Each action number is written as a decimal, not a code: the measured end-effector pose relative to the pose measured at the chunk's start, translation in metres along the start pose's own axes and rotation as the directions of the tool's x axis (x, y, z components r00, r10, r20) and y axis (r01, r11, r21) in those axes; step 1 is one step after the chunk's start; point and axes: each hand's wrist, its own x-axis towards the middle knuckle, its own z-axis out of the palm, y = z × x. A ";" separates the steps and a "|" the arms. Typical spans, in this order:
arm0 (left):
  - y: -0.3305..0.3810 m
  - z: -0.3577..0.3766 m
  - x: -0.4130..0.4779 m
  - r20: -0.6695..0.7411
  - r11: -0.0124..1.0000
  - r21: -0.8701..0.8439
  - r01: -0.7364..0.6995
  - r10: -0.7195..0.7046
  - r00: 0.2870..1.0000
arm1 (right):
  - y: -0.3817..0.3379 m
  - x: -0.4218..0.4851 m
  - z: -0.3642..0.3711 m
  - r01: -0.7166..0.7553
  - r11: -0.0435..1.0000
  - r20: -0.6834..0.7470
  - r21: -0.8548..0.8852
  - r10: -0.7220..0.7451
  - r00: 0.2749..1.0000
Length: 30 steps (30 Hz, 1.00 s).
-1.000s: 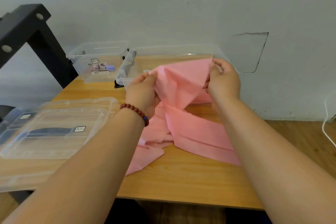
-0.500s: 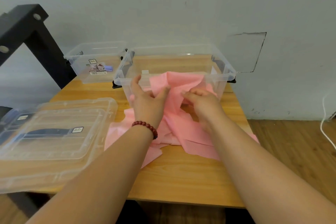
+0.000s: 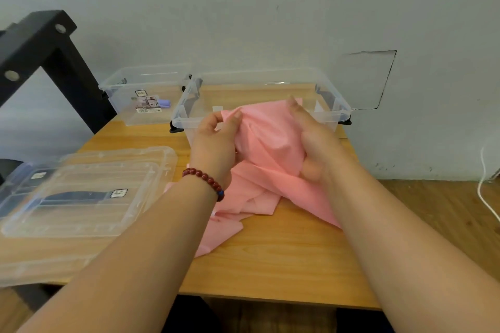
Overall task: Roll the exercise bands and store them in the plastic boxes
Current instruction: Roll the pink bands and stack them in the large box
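Pink band (image 3: 270, 140) is bunched and crumpled, not rolled yet. Its top part is lifted between your hands, just in front of the large clear box (image 3: 332, 113). The rest trails in loose folds on the table (image 3: 284, 265) under your wrists.

Step in hand looks like finding an end and straightening it. Get one short edge flat and square first, smooth the twists out along the length, then roll tight from that edge. A crooked start will likely telescope. The material looks thin and slippery, so keep tension on it.

Left hand (image 3: 213, 140) is raised, thumb and fingers pinching the band's upper edge, beaded bracelet (image 3: 205, 178) on the wrist. Right hand (image 3: 313, 140) is wrapped round a gathered fold, thumb low, fingers up over the cloth. It is motion-blurred, so exact finger placement is unclear. Both forearms reach forward over the table.

Small clear box (image 3: 121, 86) sits at back left, stacked lids (image 3: 81, 197) at near left.
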 end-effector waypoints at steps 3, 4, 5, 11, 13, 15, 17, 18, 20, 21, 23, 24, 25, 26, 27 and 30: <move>0.001 -0.005 0.000 0.021 0.997 -0.066 0.038 -0.037 0.999 | 0.003 -0.007 -0.002 0.012 0.999 0.146 0.033 -0.016 0.989; 0.001 -0.006 -0.002 0.061 0.993 -0.096 0.070 -0.065 0.996 | 0.005 -0.005 -0.003 0.068 0.998 0.086 0.007 -0.069 0.994; -0.001 -0.007 -0.004 0.114 0.987 -0.115 0.111 -0.098 0.989 | 0.006 -0.003 -0.003 0.123 0.992 0.018 -0.035 -0.123 0.992; -0.018 -0.009 -0.017 0.310 0.947 -0.131 0.294 -0.243 0.919 | -0.004 0.004 -0.001 0.295 0.929 -0.093 -0.225 -0.322 0.942; -0.014 -0.013 -0.012 0.280 0.946 -0.177 0.273 -0.217 0.935 | -0.003 0.006 -0.002 0.239 0.952 -0.064 -0.194 -0.255 0.965; -0.008 -0.016 -0.006 0.251 0.968 -0.137 0.209 -0.170 0.953 | 0.000 0.004 -0.005 0.087 0.985 0.045 -0.149 -0.081 0.996; -0.002 -0.015 -0.003 0.207 0.991 -0.066 0.118 -0.102 0.973 | 0.003 -0.002 -0.008 -0.037 0.986 0.211 -0.162 0.072 0.975; 0.000 -0.015 -0.002 0.177 0.996 -0.041 0.080 -0.071 0.982 | 0.005 -0.004 -0.008 -0.044 0.982 0.266 -0.183 0.092 0.959; 0.004 -0.015 0.004 0.114 1.000 0.000 0.027 -0.027 0.993 | 0.007 -0.005 -0.007 -0.010 0.980 0.235 -0.199 0.057 0.970; 0.006 -0.016 0.006 0.085 1.000 0.010 0.012 -0.013 0.996 | 0.007 -0.002 -0.007 0.015 0.986 0.189 -0.164 0.016 0.982; 0.009 -0.015 0.009 0.043 0.997 0.071 -0.040 0.037 0.998 | 0.003 0.001 -0.005 0.072 0.991 0.112 -0.108 -0.060 0.992; 0.009 -0.015 0.013 0.032 0.987 0.141 -0.082 0.078 0.996 | 0.001 0.003 -0.002 0.109 0.986 0.069 -0.128 -0.101 0.992; 0.011 -0.014 0.014 0.031 0.974 0.197 -0.115 0.111 0.993 | -0.001 0.005 0.001 0.166 0.965 0.022 -0.205 -0.165 0.986; 0.014 -0.013 0.017 0.034 0.970 0.208 -0.124 0.120 0.992 | -0.003 0.006 0.005 0.234 0.926 -0.011 -0.298 -0.248 0.969; 0.020 -0.011 0.019 0.049 0.977 0.187 -0.102 0.095 0.994 | -0.006 0.007 0.009 0.299 0.881 -0.027 -0.366 -0.331 0.943; 0.036 -0.008 0.019 0.242 0.997 0.069 0.043 -0.059 0.969 | -0.014 0.009 0.020 0.368 0.861 -0.038 -0.351 -0.406 0.913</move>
